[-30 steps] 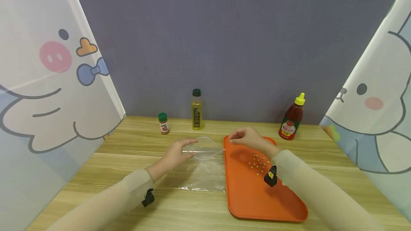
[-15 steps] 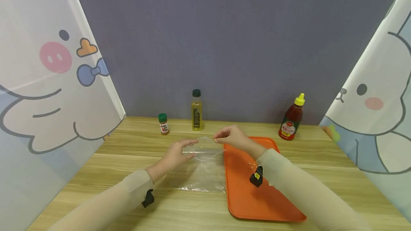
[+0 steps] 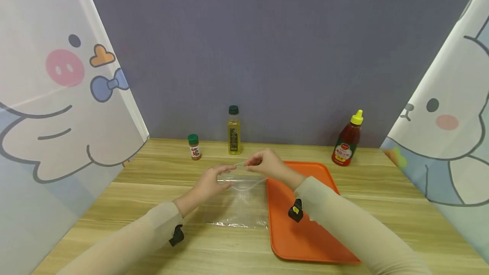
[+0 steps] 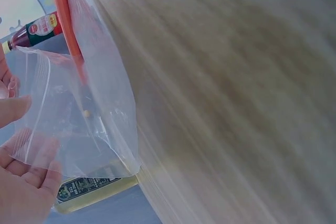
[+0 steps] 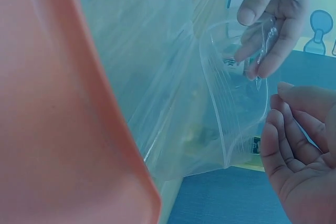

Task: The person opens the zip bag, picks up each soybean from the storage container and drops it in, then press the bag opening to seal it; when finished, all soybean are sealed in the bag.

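Note:
My left hand [image 3: 208, 186] holds a clear zip bag [image 3: 238, 207] by its left side, thumb and fingers spread so its mouth gapes. In the left wrist view a small pale bean [image 4: 87, 113] shows inside the bag [image 4: 68, 108]. At the right of the mouth is my right hand [image 3: 269, 166], its thumb and index fingertips close together. The right wrist view shows these fingertips [image 5: 283, 88] beside the bag's rim; whether a bean is between them I cannot tell. Under my right forearm lies the orange tray [image 3: 282, 241]; the arm hides the beans on it.
Along the back of the wooden table stand a green-capped spice jar [image 3: 194, 147], an oil bottle [image 3: 234, 133] and a red sauce bottle [image 3: 347, 143] with a yellow tip. A grey panel [image 3: 267, 54] rises behind them, with printed cloth screens [image 3: 431, 139] on both sides.
My right hand has moved left from above the tray to the bag's mouth, at first with a small bean at its fingertips. My left hand has stayed in place on the bag.

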Demonstrator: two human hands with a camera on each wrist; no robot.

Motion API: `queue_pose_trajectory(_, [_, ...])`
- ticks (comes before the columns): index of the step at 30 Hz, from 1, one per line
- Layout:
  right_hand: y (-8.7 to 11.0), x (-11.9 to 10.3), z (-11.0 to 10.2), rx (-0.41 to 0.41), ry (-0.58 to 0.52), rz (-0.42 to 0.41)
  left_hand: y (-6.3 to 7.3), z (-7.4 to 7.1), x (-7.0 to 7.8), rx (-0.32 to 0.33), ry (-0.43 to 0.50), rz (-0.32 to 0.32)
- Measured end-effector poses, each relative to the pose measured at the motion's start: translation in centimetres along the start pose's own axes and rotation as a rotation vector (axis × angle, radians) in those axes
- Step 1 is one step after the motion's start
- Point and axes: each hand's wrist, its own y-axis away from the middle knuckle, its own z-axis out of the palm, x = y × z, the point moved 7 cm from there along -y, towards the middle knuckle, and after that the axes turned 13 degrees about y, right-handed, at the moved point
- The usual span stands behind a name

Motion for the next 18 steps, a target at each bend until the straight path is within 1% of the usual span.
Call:
queue_pose_trajectory(5, [0.1, -0.3, 0.1, 0.008, 0.026, -0.028, 0.1, 0.0, 0.0, -0.011, 0.014, -0.002])
queue_pose_trajectory(9, [0.3, -0.1, -0.2, 0.011, 0.025, -0.030, 0.0, 0.0, 0.0, -0.010, 0.026, -0.004])
queue_pose_trajectory(15, [0.5, 0.7, -1.2, 0.032, -0.006, -0.019, 0.1, 0.0, 0.0, -0.009, 0.037, -0.004])
queue_pose_trajectory(18, [0.8, 1.3, -1.7, 0.044, -0.001, -0.012, 0.2, 0.0, 0.0, -0.015, 0.049, 0.002])
